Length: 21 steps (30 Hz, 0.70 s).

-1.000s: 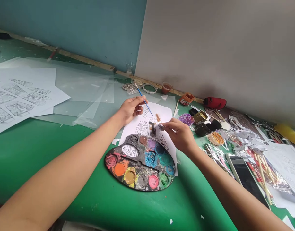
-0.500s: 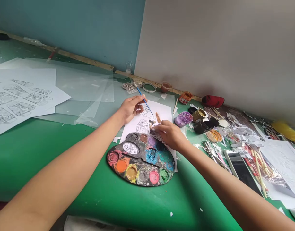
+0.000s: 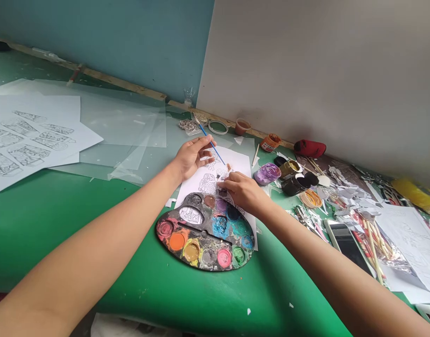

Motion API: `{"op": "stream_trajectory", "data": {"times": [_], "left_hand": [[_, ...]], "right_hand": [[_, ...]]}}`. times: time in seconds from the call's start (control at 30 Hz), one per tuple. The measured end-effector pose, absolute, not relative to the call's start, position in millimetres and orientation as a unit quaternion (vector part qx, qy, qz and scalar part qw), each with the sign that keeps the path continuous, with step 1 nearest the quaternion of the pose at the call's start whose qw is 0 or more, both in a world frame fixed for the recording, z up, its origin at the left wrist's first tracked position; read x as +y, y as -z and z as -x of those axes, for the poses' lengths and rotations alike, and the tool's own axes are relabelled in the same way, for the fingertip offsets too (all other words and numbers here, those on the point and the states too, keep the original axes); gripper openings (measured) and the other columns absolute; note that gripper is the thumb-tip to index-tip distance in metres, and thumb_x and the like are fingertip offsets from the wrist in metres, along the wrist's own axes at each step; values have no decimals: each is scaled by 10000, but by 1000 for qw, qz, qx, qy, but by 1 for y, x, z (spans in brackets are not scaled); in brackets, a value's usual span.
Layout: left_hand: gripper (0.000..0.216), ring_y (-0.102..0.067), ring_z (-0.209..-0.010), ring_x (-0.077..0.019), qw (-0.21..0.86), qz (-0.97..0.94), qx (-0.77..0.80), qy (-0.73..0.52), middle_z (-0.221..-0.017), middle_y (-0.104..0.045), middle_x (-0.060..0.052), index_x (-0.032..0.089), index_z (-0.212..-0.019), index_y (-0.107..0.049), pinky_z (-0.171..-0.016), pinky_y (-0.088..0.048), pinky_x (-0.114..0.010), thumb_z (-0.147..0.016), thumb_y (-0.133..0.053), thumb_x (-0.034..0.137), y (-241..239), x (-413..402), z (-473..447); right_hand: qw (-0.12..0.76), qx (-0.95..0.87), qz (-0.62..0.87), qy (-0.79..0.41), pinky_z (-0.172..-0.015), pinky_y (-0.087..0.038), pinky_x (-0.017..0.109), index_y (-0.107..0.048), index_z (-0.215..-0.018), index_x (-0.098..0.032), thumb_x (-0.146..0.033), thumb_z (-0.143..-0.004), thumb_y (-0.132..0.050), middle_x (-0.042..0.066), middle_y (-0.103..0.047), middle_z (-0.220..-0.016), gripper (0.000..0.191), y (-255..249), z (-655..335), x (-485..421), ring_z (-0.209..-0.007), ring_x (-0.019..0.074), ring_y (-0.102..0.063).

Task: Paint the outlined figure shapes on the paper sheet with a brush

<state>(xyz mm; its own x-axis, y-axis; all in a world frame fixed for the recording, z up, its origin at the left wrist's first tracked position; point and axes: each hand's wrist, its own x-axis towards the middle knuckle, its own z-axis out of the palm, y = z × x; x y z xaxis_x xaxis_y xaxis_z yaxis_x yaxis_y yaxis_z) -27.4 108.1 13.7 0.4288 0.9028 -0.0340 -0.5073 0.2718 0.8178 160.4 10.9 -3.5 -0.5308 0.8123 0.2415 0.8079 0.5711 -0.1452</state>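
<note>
My left hand (image 3: 193, 155) is closed round a thin blue paintbrush (image 3: 209, 142) and rests on a white sheet printed with line drawings (image 3: 237, 164). My right hand (image 3: 241, 190) pinches a small white scrap (image 3: 226, 177) and presses it onto a dark painted figure in the middle of that sheet. A black oval paint palette (image 3: 206, 232) with several wells of colour lies on the sheet's near end, just in front of both hands.
Open paint jars, purple (image 3: 267, 173), gold (image 3: 291, 168) and orange (image 3: 271, 142), stand right of the sheet. Beyond them lie paper scraps, sticks and a phone (image 3: 346, 241). Clear plastic sheets (image 3: 123, 126) and printed pages (image 3: 28, 138) cover the green table (image 3: 60, 215) at left.
My right hand came down and left from above the sheet until the white scrap met the painted figure. The left hand kept still with the brush.
</note>
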Motion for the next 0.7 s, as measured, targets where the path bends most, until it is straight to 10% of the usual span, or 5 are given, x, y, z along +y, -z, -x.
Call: {"op": "stream_trajectory", "data": {"times": [0.23,0.5,0.7], "left_hand": [[409,-569,-658,-116,759,-366,276,-463,-793,-658,9,189,-741,-631,-784,-566,-394,-569,-912,431,-11,110,25],[442,-571,-673,-121,751,-342,272,-495,-780,-635,24,204,-755,-627,-782,-555,-375,-535,-917,453,-9,110,27],[417,-566,-664,-109,750,-359,269,-486,-789,-637,21,198,-736,-616,-790,-546,-370,-568,-903,449,-9,110,27]], "right_hand": [[210,-799,562,-30,-670,-431,300,-792,-1024,-249,-174,-937,-535,51,-605,-790,282,-8,-164,22,-722,183,-566],[83,-853,515,8,-765,-406,368,-808,-941,-196,-55,-887,-504,97,-612,-743,339,-10,-147,34,-814,246,-506],[196,-804,558,-65,-714,-427,308,-798,-982,-231,-123,-912,-534,51,-618,-769,294,-5,-164,30,-754,192,-555]]}}
